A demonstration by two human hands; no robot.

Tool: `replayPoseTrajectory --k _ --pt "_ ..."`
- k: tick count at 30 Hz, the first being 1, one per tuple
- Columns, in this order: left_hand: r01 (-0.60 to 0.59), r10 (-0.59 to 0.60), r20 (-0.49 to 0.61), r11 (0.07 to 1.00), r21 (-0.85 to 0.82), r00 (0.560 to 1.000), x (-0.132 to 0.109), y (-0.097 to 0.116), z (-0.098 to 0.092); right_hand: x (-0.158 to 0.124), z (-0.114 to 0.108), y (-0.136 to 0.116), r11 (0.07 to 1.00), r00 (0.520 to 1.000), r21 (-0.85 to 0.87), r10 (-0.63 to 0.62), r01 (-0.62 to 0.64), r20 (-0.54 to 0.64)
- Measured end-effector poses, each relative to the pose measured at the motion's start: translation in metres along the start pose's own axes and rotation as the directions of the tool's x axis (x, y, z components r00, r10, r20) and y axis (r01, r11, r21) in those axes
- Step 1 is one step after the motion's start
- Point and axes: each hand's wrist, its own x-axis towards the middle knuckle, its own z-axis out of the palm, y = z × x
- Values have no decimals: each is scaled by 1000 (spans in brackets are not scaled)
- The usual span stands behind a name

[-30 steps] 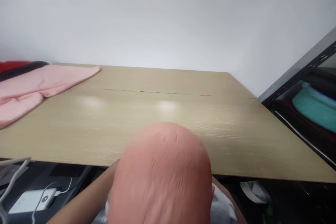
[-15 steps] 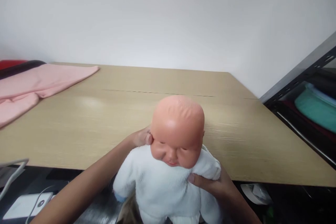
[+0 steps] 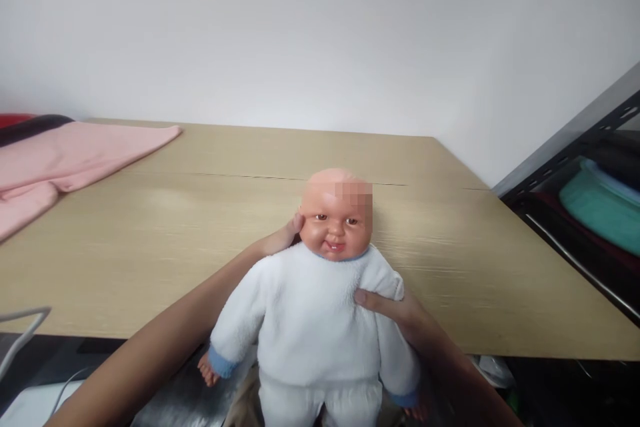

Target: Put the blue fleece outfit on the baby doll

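Observation:
A baby doll (image 3: 320, 320) in a white fleecy outfit with blue cuffs and collar is held facing me at the table's near edge. Its head leans back and its legs run out of the picture at the bottom. My left hand (image 3: 287, 233) is closed at the side of the doll's head, most of its fingers hidden behind it. Across the chest on the other side lies the thumb of my right hand (image 3: 385, 305), the rest of that hand gripping behind the arm and torso.
The wooden table (image 3: 240, 213) meets a white wall (image 3: 300, 53) at the back. A pink cloth (image 3: 85, 150) lies on its left side. At right stands a dark metal shelf (image 3: 555, 233) holding a green folded cloth (image 3: 595, 203). A white cable (image 3: 25, 333) hangs at the lower left.
The doll has tipped back and moved away from me, so its eyes, collar and blue cuffs now show. Both hands moved with it and keep their hold.

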Motion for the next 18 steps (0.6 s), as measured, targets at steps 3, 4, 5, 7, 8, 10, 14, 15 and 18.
replayPoseTrajectory --k 3,4,5,7,8,10,14,15,18 --pt "22 -23 19 999 32 1000 8 11 -2 9 -1 -3 999 1000 27 30 -29 -7" --pt "33 -34 22 999 38 999 10 14 -4 12 -1 -5 998 999 37 44 -44 -2" --pt "42 -43 22 998 44 999 13 17 -6 15 -1 -8 997 998 46 58 -58 6" --pt "59 -59 14 997 54 998 20 22 -14 23 -1 -14 995 997 60 74 -74 13" --pt "64 -64 3 996 58 998 24 24 -19 28 -1 -16 995 997 65 81 -82 11" --pt "54 -52 -39 996 65 998 33 27 -30 39 -2 -21 992 995 74 102 -101 -11" --pt "9 -2 -88 996 84 996 55 34 -54 69 -7 -28 986 990 89 143 -142 -6" --pt "2 6 -91 996 91 996 61 35 -60 76 -9 -29 986 990 87 141 -141 6" --pt "14 -2 -106 993 120 994 77 40 -77 100 -14 -36 986 989 80 146 -147 18"
